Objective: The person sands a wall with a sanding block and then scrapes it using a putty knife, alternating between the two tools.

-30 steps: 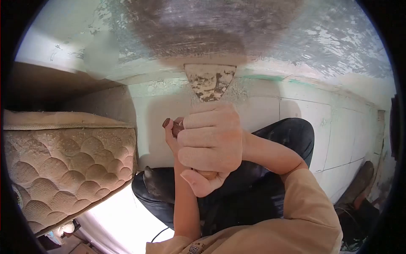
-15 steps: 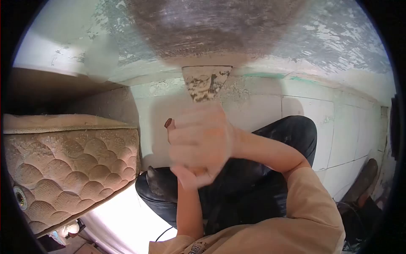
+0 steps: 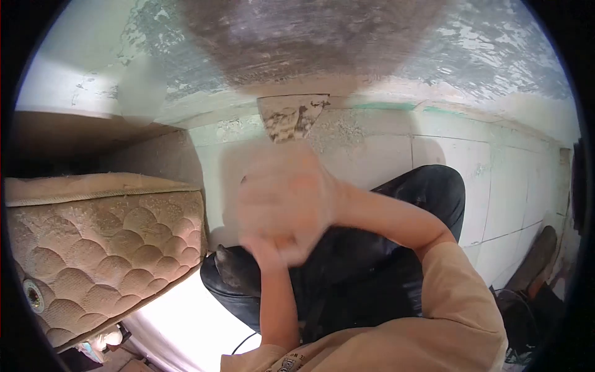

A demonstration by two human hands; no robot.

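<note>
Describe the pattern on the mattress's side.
The mattress has a quilted pattern of rounded, overlapping scale shapes, in dusty tan-brown; the head view shows it.

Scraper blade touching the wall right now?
Cannot tell. Head view only: the scraper blade visually meets the lower wall, but any slight gap behind its edge would be hidden.

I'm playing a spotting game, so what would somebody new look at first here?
Probably the right hand, a big blur in the middle, with a blotchy scraper poking out beyond it, its wide edge by the foot of the wall. Next might come the bumpy, dusty mattress at the picture's left, then the wall's dark, scratchy patch at the top.
</note>
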